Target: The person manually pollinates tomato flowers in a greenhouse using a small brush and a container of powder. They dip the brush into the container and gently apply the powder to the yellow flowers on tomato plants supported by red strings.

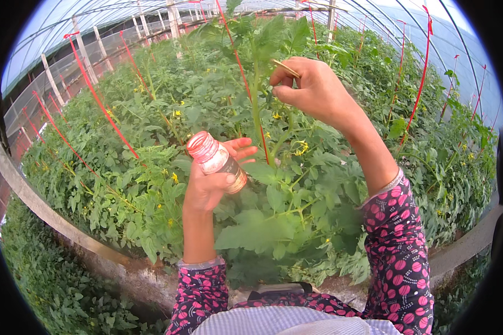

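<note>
My left hand holds a small open bottle, tilted, with a red-stained screw neck and a dark label. The thumb lies across its near side and the other fingers show behind it. Higher up on the right, my right hand pinches a thin wooden stick that points up and left. Just left of those fingertips rises the thick green stem of a tomato plant. A red string runs beside that stem. Below the right hand hang yellow tomato flowers.
Dense tomato plants surround both hands. Several red strings rise among them. A low concrete wall curves along the front. Pale posts stand at left, under the arched greenhouse frame.
</note>
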Available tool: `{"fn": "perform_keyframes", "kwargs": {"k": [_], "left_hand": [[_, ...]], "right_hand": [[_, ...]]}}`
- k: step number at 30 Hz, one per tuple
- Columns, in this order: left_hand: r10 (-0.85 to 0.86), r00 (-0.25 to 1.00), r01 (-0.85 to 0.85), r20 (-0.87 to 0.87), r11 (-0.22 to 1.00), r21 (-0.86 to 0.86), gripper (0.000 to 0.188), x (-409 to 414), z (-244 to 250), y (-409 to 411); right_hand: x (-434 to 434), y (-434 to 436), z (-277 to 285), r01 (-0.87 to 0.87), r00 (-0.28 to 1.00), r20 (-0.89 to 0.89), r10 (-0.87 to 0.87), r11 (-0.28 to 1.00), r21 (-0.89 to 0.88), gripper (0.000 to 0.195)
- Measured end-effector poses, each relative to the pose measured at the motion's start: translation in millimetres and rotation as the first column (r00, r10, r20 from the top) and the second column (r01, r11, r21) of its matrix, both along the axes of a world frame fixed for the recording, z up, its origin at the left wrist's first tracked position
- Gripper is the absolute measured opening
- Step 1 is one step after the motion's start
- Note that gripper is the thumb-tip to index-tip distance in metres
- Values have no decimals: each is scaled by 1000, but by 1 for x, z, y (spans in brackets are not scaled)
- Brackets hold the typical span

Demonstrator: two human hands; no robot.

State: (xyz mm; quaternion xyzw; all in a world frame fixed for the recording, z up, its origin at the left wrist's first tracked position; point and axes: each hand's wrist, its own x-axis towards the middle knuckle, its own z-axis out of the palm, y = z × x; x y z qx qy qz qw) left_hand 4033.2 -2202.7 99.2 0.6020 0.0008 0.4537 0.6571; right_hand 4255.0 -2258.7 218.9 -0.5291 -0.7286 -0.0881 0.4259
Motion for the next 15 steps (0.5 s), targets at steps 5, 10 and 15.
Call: {"fn": "perform_keyframes", "kwargs": {"k": [5,10,15], "left_hand": [[98,994,-100,-40,994,-46,50,-10,-10,-14],[97,995,-94,8,984,-149,57,-28,-21,-25],[56,998,-59,-18,975,-214,62,-42,-42,-20]], "right_hand": [[-14,10,-4,221,943,283,-177,966,-131,20],[-17,11,-2,218,903,387,-189,975,-34,10],[-23,27,-5,237,902,378,-208,971,-32,3]]}}
